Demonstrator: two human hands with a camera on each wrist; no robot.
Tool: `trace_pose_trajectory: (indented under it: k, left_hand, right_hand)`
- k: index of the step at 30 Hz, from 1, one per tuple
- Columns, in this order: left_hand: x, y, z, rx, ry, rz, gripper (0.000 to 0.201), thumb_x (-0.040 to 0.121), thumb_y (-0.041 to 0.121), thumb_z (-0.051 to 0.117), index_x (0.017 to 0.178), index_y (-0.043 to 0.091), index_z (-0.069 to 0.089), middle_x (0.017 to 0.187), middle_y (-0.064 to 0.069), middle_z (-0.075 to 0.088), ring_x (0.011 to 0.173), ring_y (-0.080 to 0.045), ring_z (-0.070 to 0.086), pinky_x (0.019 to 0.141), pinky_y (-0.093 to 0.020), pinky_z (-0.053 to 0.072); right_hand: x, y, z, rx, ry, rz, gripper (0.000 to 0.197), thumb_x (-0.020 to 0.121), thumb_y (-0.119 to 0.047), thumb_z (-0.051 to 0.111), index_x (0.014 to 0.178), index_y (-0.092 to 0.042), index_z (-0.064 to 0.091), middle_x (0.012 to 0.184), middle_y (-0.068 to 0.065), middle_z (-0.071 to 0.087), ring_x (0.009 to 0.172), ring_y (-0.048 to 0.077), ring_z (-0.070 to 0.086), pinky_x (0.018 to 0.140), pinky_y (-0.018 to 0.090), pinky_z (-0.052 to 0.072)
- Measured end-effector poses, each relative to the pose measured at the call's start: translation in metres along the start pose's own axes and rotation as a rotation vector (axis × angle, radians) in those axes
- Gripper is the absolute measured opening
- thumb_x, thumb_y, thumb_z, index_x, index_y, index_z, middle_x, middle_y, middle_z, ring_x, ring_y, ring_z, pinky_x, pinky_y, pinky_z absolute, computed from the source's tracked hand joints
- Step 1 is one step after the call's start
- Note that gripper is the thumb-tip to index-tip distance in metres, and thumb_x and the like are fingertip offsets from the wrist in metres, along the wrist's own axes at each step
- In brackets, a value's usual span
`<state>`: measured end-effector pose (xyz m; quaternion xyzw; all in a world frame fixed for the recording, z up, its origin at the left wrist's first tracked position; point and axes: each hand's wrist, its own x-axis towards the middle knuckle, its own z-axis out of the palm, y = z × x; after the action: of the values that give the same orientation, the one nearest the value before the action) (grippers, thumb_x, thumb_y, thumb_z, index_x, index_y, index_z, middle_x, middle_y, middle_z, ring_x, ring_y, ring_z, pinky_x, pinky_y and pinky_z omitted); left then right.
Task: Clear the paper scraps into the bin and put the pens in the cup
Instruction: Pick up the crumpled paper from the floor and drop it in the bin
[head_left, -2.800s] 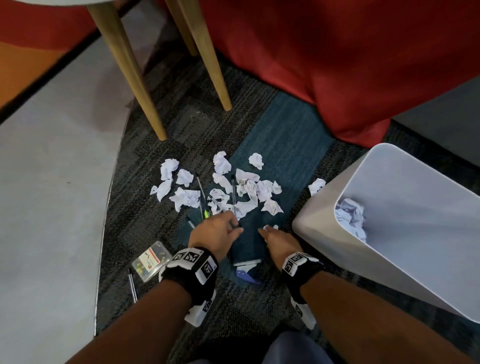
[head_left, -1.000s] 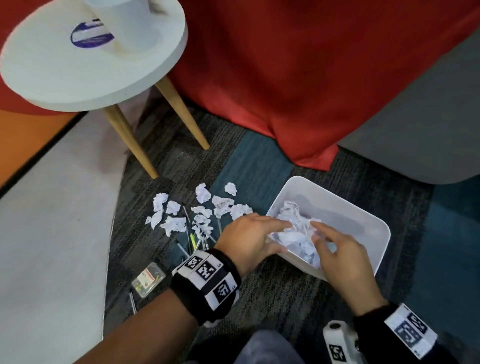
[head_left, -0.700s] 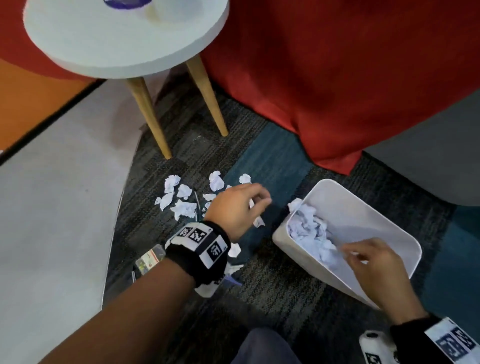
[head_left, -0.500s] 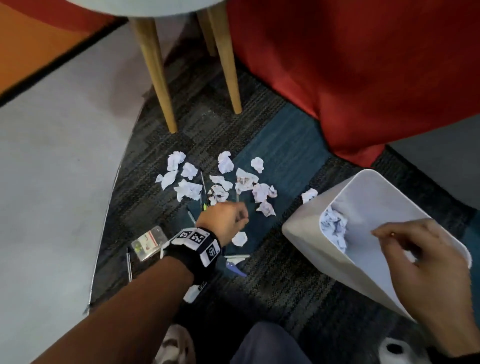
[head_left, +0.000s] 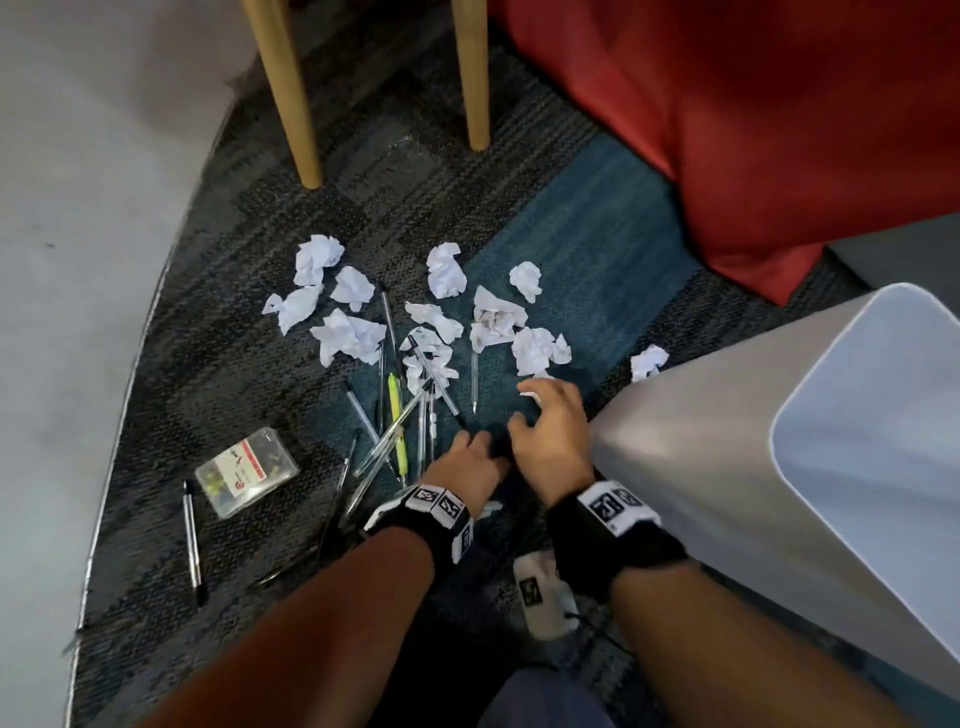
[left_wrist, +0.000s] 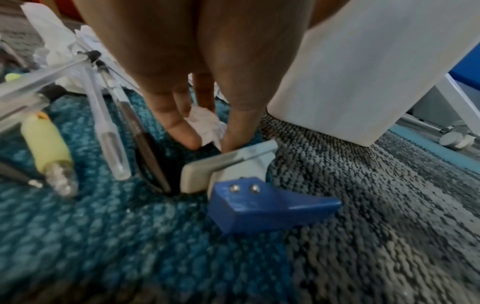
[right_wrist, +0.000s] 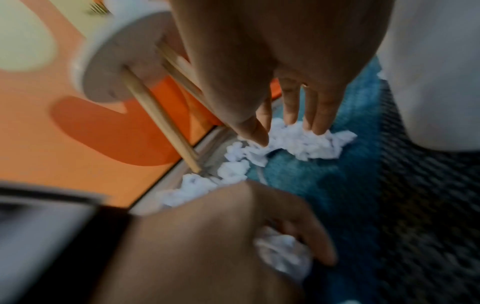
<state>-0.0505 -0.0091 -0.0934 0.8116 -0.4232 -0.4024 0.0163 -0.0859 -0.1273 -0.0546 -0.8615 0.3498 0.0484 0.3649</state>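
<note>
Several crumpled white paper scraps lie on the carpet among several pens, one of them yellow. My left hand is low over the carpet; its thumb and fingers pinch one small scrap. My right hand reaches just past it, fingers straight, fingertips touching a scrap on the blue carpet. The white bin leans at the right, close to my right wrist. No cup shows in the head view.
Two wooden table legs stand behind the scraps, with red fabric at the back right. A clear box of pins and a lone pen lie at the left. A blue and white plastic object lies beside my left fingers.
My right hand has come down from the bin's rim to the carpet beside my left hand. My left hand has moved a little right and now pinches a scrap.
</note>
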Motion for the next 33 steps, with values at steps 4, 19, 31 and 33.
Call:
trace_pose_trajectory:
  k: [4,19,31,33]
  left_hand:
    - [-0.005,-0.007,-0.011,0.012,-0.084,0.054,0.038,0.083,-0.001,0.057,0.116,0.016,0.054,0.121,-0.011,0.042,0.116,-0.033,0.038,0.094,-0.047,0.046]
    - [-0.086,0.026,-0.199,-0.181,0.346,0.329,0.024,0.091,0.025,0.06,0.114,0.022,0.06,0.112,0.003,0.058,0.092,-0.01,0.053,0.08,-0.017,0.036]
    - [-0.086,0.17,-0.267,-0.31,0.408,0.811,0.024,0.076,0.011,0.075,0.1,0.014,0.07,0.09,0.009,0.063,0.079,0.008,0.054,0.07,-0.002,0.034]
    - [-0.077,0.179,-0.26,-0.134,0.318,0.789,0.033,0.08,0.025,0.074,0.112,0.023,0.066,0.106,0.009,0.065,0.096,-0.006,0.056,0.08,-0.013,0.039]
  right_hand:
    - [0.023,0.03,0.029,-0.197,-0.016,0.076,0.048,0.083,-0.005,0.055,0.128,-0.023,0.059,0.152,0.008,0.03,0.133,0.035,0.032,0.112,0.033,0.023]
    - [-0.076,-0.03,-0.054,0.204,0.162,-0.197,0.028,0.095,-0.016,0.059,0.121,-0.027,0.065,0.108,-0.002,0.053,0.097,0.004,0.055,0.089,0.014,0.042]
    - [-0.18,-0.032,-0.165,0.175,0.344,-0.289,0.034,0.084,-0.028,0.066,0.114,-0.044,0.063,0.102,-0.005,0.055,0.085,0.004,0.058,0.075,0.01,0.042]
    - [-0.191,-0.031,-0.17,0.17,0.409,-0.296,0.037,0.081,-0.025,0.069,0.111,-0.046,0.064,0.1,-0.007,0.054,0.083,0.006,0.058,0.075,0.008,0.04]
